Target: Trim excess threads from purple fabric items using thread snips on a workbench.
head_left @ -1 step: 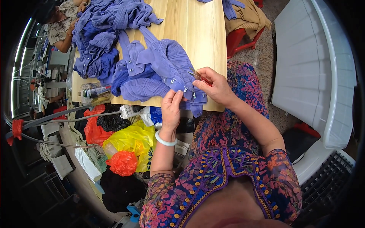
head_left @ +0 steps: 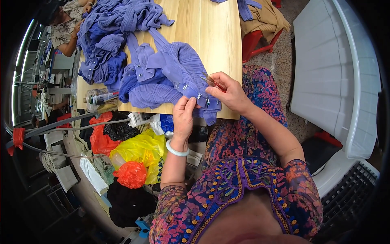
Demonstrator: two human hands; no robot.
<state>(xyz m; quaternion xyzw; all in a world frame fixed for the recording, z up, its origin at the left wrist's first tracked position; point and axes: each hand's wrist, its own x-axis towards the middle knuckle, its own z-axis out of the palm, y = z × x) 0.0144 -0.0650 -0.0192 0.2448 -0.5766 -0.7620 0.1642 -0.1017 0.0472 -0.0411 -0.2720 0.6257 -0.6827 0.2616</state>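
Left hand (head_left: 183,116) pinches near edge of purple garment (head_left: 185,67), lying ahead of it on table (head_left: 219,40); its grip beneath cloth is hidden. Right hand (head_left: 229,92) grips red-handled snips (head_left: 218,86), handle partly covered. Beyond left hand, purple pile (head_left: 122,20) is cut off at top.

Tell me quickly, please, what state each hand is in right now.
Left hand: closed, thumb and fingers pinching the edge of the purple garment.
Right hand: closed, holding the red-handled snips.
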